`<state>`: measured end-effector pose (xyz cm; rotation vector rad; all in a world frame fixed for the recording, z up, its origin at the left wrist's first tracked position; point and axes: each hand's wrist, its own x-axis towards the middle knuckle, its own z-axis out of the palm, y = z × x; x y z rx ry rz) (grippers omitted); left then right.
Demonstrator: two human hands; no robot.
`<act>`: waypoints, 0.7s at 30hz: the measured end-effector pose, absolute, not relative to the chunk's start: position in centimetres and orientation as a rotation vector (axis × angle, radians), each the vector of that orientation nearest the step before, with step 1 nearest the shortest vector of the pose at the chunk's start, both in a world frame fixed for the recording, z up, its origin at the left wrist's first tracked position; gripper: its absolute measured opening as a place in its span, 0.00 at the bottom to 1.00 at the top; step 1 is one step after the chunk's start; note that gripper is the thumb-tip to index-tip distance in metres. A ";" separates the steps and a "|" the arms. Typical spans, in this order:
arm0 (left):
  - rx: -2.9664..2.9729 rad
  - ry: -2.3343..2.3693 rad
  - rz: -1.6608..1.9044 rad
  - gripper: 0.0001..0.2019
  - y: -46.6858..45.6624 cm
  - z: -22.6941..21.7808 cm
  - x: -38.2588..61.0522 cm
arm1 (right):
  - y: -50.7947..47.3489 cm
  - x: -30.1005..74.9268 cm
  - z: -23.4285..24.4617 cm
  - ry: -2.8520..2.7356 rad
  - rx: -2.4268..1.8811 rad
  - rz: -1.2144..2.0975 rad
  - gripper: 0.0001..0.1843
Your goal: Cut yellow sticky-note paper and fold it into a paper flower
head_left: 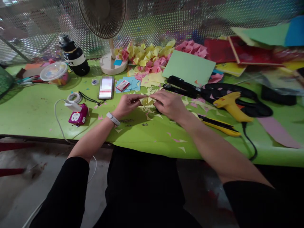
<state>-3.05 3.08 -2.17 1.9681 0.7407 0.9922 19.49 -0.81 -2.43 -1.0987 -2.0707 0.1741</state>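
Between my two hands, just above the green table, is a yellow folded paper piece (147,101) shaped like a flower. My left hand (127,106) pinches its left side between thumb and fingers; a white band circles that wrist. My right hand (168,104) grips the right side, with the fingers curled over the paper. Yellow and pink paper scraps lie under and around both hands. Behind them are yellow paper pieces (153,79) and a heap of folded yellow and pink paper flowers (149,55). A yellow-handled cutter or stapler-like tool (220,126) lies right of my right forearm.
A yellow glue gun (234,106) with a cord and a long black stapler (182,87) lie at right. A fan (114,65), black bottle (77,58), lidded tub (55,72), phone (106,87) and magenta power adapter (79,115) stand or lie at left. Green paper (188,68) lies behind.
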 end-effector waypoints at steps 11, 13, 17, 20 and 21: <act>2.295 0.816 1.077 0.14 2.4 -2.2 -2.9 | -1.3 18.6 -2.9 -2.066 -1.153 0.172 0.10; 2.359 0.891 1.092 0.14 2.0 -2.2 -2.8 | -1.5 18.3 -2.9 -2.025 -1.158 0.237 0.08; 2.502 1.084 1.030 0.12 1.1 -2.1 -2.2 | -2.1 17.5 -2.5 -1.905 -1.175 0.336 0.06; 2.545 1.190 0.934 0.12 0.5 -2.0 -1.6 | -2.6 16.9 -1.9 -1.847 -1.236 0.376 0.07; 2.551 1.219 0.898 0.13 0.2 -2.0 -1.4 | -2.8 16.7 -1.7 -1.837 -1.253 0.392 0.08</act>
